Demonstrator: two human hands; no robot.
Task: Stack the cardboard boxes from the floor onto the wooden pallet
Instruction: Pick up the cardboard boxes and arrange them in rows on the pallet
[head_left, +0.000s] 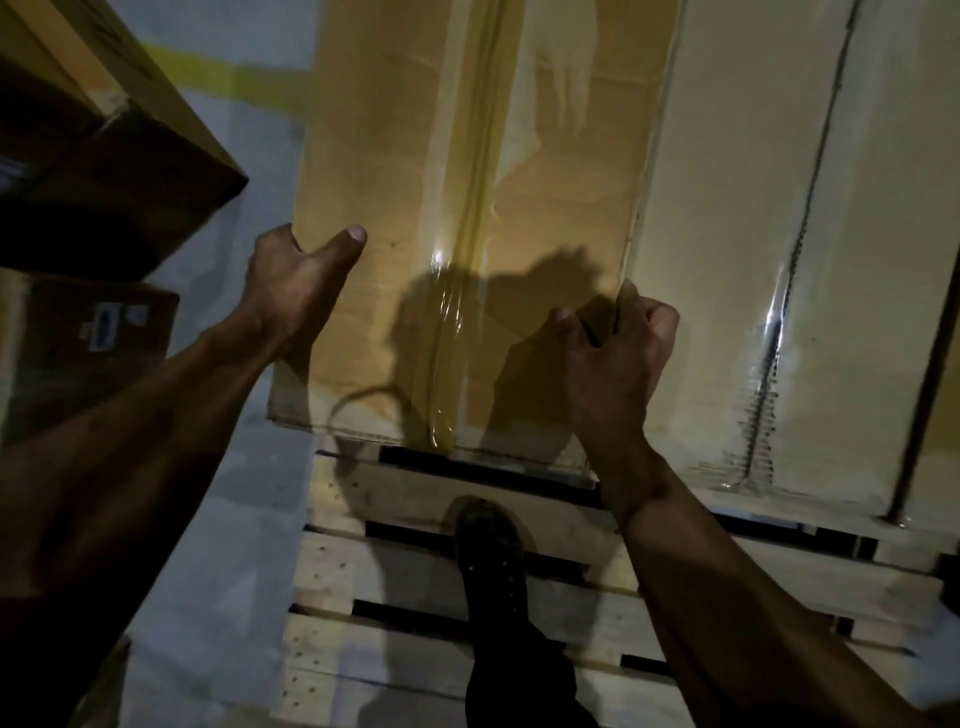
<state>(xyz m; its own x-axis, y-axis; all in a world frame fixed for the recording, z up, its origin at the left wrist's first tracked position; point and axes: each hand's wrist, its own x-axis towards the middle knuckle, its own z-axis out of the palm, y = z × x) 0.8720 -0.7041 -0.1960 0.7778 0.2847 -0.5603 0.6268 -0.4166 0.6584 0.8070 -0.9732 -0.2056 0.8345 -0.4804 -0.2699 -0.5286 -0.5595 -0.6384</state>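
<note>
Tall brown box (467, 234) stands on the wooden pallet (395, 571), taped seam facing the camera, its near lower edge overhanging the pallet's left corner slightly; a paler box (779, 260) stands touching its right side, also on the pallet; likely the brown box is being squared up against its neighbour so the row sits tight; a shoe (488, 551) is planted on the bare slats in front, probably for reach and balance; left hand (296, 291) wraps the box's left edge, thumb laid flat on the front face, fingers hidden round the side, so it grips that edge; right hand (618, 343) is curled at the box's right edge, fingertips hooked into the seam between the two boxes, pinching the brown box's corner; more boxes (104, 156) sit well apart at the left by the grey floor (223, 519), apparently not yet stacked
</note>
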